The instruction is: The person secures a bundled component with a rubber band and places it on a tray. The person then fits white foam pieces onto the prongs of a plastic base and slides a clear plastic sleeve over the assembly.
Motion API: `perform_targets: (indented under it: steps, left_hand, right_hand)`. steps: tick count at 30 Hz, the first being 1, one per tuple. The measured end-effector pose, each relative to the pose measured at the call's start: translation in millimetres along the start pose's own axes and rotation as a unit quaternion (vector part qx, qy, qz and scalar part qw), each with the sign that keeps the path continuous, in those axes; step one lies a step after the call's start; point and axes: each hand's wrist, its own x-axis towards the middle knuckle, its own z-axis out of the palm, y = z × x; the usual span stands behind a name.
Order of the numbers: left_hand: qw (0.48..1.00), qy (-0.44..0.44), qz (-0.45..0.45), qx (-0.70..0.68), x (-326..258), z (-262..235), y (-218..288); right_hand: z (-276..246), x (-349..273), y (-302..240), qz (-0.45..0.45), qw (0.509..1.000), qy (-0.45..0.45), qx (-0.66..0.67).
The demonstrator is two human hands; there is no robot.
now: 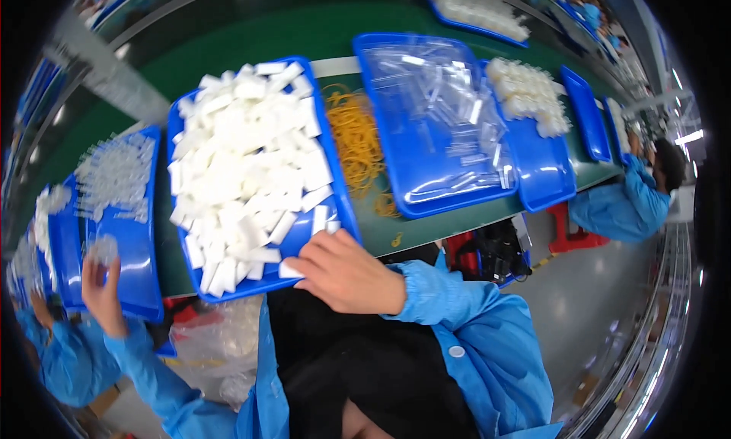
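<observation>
Far left, co-worker point(76, 363) in blue. Next, blue tray point(131, 255) with spiky clear parts point(114, 172); left hand point(105, 296) at its near-left part, fingers narrowed, pinching a clear piece point(103, 248), blurred. Centre: larger blue tray point(340, 191) heaped with white blocks point(247, 153). Right hand point(356, 280) over its near-right corner, fingers bent, one white block point(290, 270) at the tips; can't tell if gripped. Then yellow bands point(355, 142) loose on the green surface point(371, 229), a tray point(417, 162) of clear plastic pieces point(449, 96), and another point(546, 174) with off-white parts point(529, 95).
</observation>
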Motion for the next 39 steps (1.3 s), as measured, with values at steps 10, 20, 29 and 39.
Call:
perform_targets:
  steps: [10, 20, 29, 39]
  left_hand:
    - [0.975, -0.204, -0.039, -0.075, -123, 80, 124]
    - [0.843, -0.311, -0.136, -0.418, -168, 159, 134]
    - [0.796, -0.281, -0.183, -0.504, -190, 162, 125]
    - [0.746, -0.304, -0.164, -0.57, -199, 174, 128]
  right_hand:
    - [-32, -26, -9, 0.136, 0.897, 0.069, 0.414]
    - [-37, -51, -13, 0.094, 0.827, 0.01, 0.554]
    - [-43, -64, 3, 0.195, 0.786, 0.217, 0.545]
    - [-38, -68, 10, 0.195, 0.73, 0.253, 0.604]
